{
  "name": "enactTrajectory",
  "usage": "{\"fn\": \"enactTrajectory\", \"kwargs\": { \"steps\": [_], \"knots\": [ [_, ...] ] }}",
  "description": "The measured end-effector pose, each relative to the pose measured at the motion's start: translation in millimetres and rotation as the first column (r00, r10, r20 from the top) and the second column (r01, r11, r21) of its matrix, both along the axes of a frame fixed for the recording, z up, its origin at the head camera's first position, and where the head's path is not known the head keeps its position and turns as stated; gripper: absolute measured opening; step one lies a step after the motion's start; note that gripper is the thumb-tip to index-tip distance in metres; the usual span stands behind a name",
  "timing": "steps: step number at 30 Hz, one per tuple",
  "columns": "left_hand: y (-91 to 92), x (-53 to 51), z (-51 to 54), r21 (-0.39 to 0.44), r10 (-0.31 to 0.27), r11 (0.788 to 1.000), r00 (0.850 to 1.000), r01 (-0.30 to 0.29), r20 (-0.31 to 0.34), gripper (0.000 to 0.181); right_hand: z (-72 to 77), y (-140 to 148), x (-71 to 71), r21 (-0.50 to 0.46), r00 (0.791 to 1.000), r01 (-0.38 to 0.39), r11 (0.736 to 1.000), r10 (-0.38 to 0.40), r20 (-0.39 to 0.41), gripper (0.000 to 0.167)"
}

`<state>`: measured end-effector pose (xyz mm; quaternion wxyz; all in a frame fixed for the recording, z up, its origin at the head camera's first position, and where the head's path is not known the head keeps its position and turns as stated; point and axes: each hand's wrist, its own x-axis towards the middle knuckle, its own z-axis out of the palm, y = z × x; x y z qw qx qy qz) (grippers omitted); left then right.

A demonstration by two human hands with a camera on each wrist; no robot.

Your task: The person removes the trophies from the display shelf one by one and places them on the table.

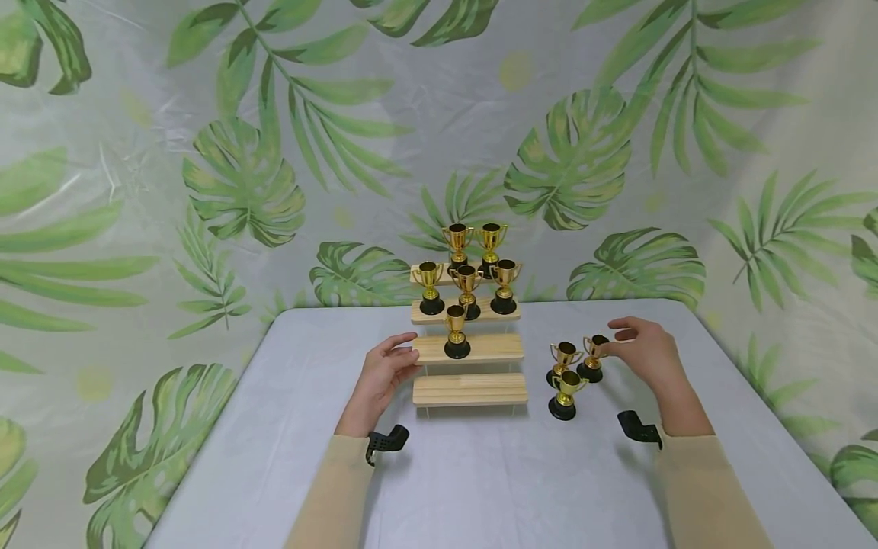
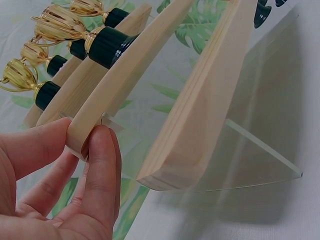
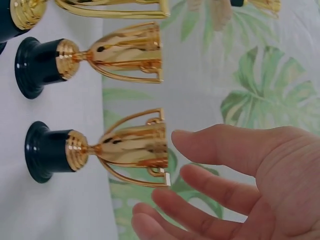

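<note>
My left hand (image 1: pixel 388 371) pinches the left end of a wooden shelf (image 1: pixel 494 348), the second tier from the bottom of a stepped display stand. In the left wrist view the thumb and fingers (image 2: pixel 100 170) lie on either side of that board's end. One small gold trophy (image 1: pixel 456 334) with a black base stands on this shelf. On the table to the right, three more trophies stand upright close together. My right hand (image 1: pixel 645 349) is beside the rear right trophy (image 3: pixel 132 147). In the right wrist view its fingers are relaxed and apart from the cup's rim.
Several trophies stand on the two upper tiers (image 1: pixel 449 311). The lowest tier (image 1: pixel 469 390) shows bare wood. Clear supports (image 2: pixel 265 147) hold up the boards. A white cloth covers the table (image 1: pixel 466 480), and a leaf-patterned curtain (image 1: pixel 439 114) hangs behind it.
</note>
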<state>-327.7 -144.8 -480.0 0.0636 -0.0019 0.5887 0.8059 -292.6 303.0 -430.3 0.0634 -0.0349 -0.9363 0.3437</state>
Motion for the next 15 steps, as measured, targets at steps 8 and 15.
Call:
{"fn": "enactTrajectory", "kwargs": {
  "steps": [8,15],
  "knots": [
    [0.5,0.5,0.3,-0.009,0.015,1.000,1.000,-0.015,0.010,0.045,12.1,1,6.9,0.010,0.997,0.002,1.000,-0.001,-0.080,0.054],
    [-0.3,-2.7,-1.5,-0.004,0.004,1.000,1.000,-0.004,0.005,0.045,22.7,-7,13.3,-0.011,0.989,0.019,1.000,-0.021,-0.147,0.050]
  ]
}}
